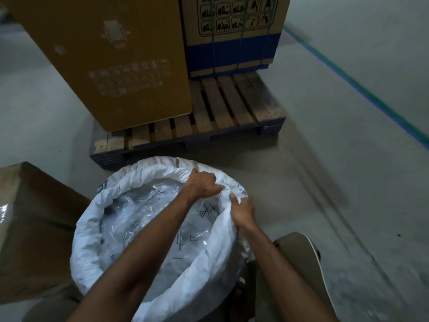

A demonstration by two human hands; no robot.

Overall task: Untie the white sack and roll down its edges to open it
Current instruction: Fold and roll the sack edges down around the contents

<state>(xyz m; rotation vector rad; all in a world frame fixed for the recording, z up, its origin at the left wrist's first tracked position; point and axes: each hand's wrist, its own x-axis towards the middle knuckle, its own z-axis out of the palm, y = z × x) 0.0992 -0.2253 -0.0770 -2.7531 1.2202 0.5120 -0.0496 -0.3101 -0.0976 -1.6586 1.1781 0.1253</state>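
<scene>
On the grey concrete floor (325, 159), just in front of a wooden pallet (222, 105), the white sack (92, 240) is seen standing open, its mouth wide and its edge turned down into a thick roll around most of the rim. Inside it, a clear plastic liner (144, 205) is visible, but what lies under the crumpled film cannot be made out. Dark printed marks are seen on the sack's inner wall; they are too small and creased to be read.

The right-hand stretch of the rim is gripped by both hands. The left hand (202, 184) is curled over the rolled edge at the far right side, its fingertips hidden behind the fold. The right hand (242, 211) is closed on the fabric just beside it, nearer the camera, with the thumb pressed on the inner face and the fingers hidden beneath the cloth. Both forearms are cut off by the lower edge of the view.

Two cardboard boxes are carried on the pallet: a plain brown box (111, 54) with blurred pale printing, and a box with a blue band (232, 52) bound by green straps, its top cropped. A further carton (34, 228) is partly seen at left, touching the sack. A blue-green floor line (362, 89) is blurred at right.
</scene>
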